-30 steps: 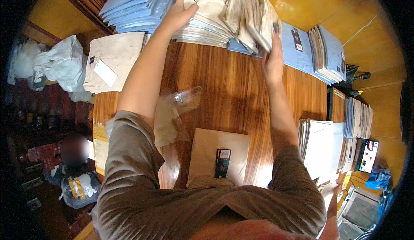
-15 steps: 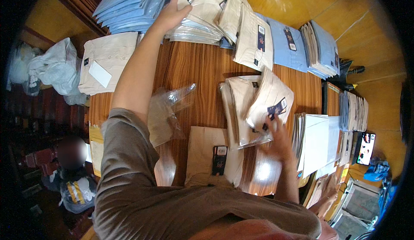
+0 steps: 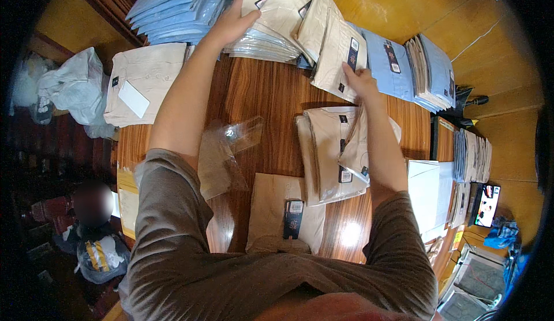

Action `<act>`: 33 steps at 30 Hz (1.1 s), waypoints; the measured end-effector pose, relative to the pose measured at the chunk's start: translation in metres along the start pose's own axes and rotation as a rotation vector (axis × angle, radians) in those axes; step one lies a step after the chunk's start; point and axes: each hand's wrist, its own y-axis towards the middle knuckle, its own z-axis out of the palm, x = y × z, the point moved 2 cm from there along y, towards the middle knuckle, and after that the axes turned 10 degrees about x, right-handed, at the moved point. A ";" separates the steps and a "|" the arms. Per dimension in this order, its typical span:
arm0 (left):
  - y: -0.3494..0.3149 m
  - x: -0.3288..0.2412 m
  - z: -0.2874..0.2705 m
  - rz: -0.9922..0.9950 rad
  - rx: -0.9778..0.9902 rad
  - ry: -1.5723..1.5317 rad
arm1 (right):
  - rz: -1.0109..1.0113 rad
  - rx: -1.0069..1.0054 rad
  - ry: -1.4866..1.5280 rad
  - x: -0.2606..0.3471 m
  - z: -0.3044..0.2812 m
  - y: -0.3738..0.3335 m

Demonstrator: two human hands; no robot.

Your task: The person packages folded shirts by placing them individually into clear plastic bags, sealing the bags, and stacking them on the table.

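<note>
My left hand (image 3: 232, 24) rests at the left side of a stack of folded beige shirts (image 3: 284, 9) in clear bags at the far edge of the table. Its thumb is spread away from the stretched fingers. To the right, my right hand (image 3: 360, 83) grips the near right edge of a folded beige shirt (image 3: 333, 61) with a dark hang tag, thumb on top; its other fingertips are partly hidden. Below my right forearm lies a pile of bagged beige shirts (image 3: 326, 156), the top one partly covered by that arm. Nearest me is another folded beige shirt (image 3: 268, 211).
Blue bagged shirts (image 3: 179, 12) are stacked far left, beside a beige shirt (image 3: 135, 73) with a white card. A clear plastic bag (image 3: 222, 159) lies mid-table. Blue shirts (image 3: 392, 61), white sheets (image 3: 424, 197) and a lit phone (image 3: 486, 205) are on the right.
My right hand has left the tag on the middle pile and reached forward to the beige shirt in the far row. The pile's top shirt has settled lower. My left hand stays in place.
</note>
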 end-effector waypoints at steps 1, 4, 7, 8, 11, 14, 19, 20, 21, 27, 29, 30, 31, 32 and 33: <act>0.001 -0.003 -0.001 0.011 0.000 0.016 | -0.011 -0.079 -0.040 0.006 0.013 -0.002; -0.004 -0.030 -0.001 -0.005 0.013 0.006 | 0.058 -0.127 0.064 0.026 0.042 -0.009; 0.017 -0.017 0.002 -0.051 0.072 -0.127 | 0.014 -0.082 0.175 0.045 0.044 0.005; 0.012 -0.030 0.002 -0.093 0.087 -0.093 | -0.008 -0.023 0.190 0.057 0.035 0.001; 0.005 -0.051 -0.001 -0.183 0.100 -0.044 | -0.001 0.039 0.148 0.082 0.016 -0.002; 0.016 -0.043 0.006 -0.172 0.081 -0.061 | -0.039 0.039 0.296 0.069 0.009 0.025; 0.026 -0.005 0.005 -0.081 0.107 -0.037 | -0.055 0.043 0.681 0.080 0.003 0.041; 0.025 -0.009 0.006 -0.083 0.115 -0.050 | -0.050 0.115 0.734 0.080 -0.004 0.037; 0.022 -0.014 0.007 -0.086 0.123 -0.063 | -0.045 0.187 0.785 0.081 -0.011 0.034; 0.020 -0.005 0.005 -0.090 0.129 -0.095 | -0.103 0.434 0.707 0.094 -0.032 0.026; 0.019 -0.002 0.003 -0.107 0.112 -0.089 | -0.133 0.477 0.756 0.109 -0.033 0.016; 0.018 -0.001 0.001 -0.114 0.109 -0.107 | -0.136 0.521 0.781 0.114 -0.034 0.019; 0.017 -0.008 0.001 -0.115 0.115 -0.130 | -0.131 0.554 0.810 0.117 -0.038 0.022; 0.015 -0.014 0.002 -0.128 0.115 -0.148 | -0.126 0.589 0.838 0.119 -0.041 0.023; 0.012 -0.020 0.003 -0.142 0.114 -0.165 | -0.154 0.578 0.867 0.121 -0.043 0.024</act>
